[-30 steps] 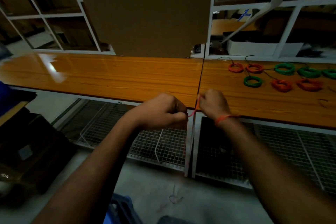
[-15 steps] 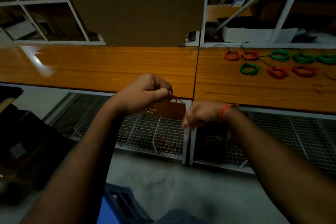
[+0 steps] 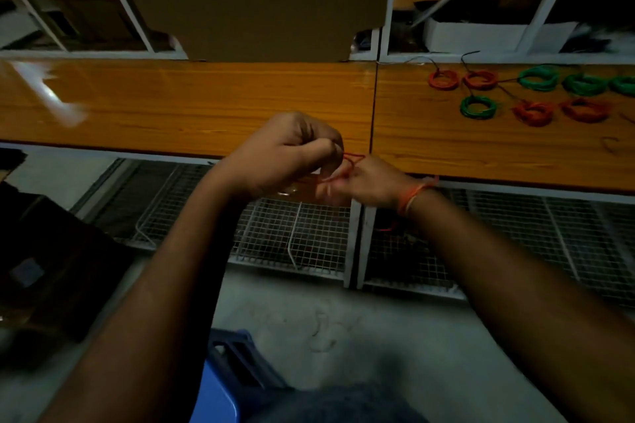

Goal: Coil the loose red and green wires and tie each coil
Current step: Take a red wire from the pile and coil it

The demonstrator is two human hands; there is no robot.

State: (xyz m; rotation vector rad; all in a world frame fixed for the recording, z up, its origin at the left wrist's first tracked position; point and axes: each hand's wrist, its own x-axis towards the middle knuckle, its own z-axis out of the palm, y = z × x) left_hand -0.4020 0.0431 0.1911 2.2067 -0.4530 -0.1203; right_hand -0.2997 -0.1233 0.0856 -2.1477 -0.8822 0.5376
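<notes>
My left hand (image 3: 292, 151) and my right hand (image 3: 364, 182) meet just in front of the wooden bench's (image 3: 206, 106) front edge. Between them runs a thin red wire (image 3: 352, 159), forming a small loop. The left hand's curled fingers pinch it; the right hand, blurred, grips it from the right. Where the wire goes below the hands is hidden. On the bench at the far right lie several finished coils, red coils (image 3: 444, 80) and green coils (image 3: 478, 107).
A large brown cardboard panel (image 3: 254, 0) stands at the back of the bench. White shelving (image 3: 546, 0) holds boxes behind it. White wire-mesh racks (image 3: 295, 237) sit under the bench. A blue plastic stool (image 3: 223, 385) is by my legs, and a dark box (image 3: 41, 268) sits on the floor at left.
My right hand dropped below the bench edge, then rose back to meet the left hand. The left hand stayed closed on the red wire, shifting slightly.
</notes>
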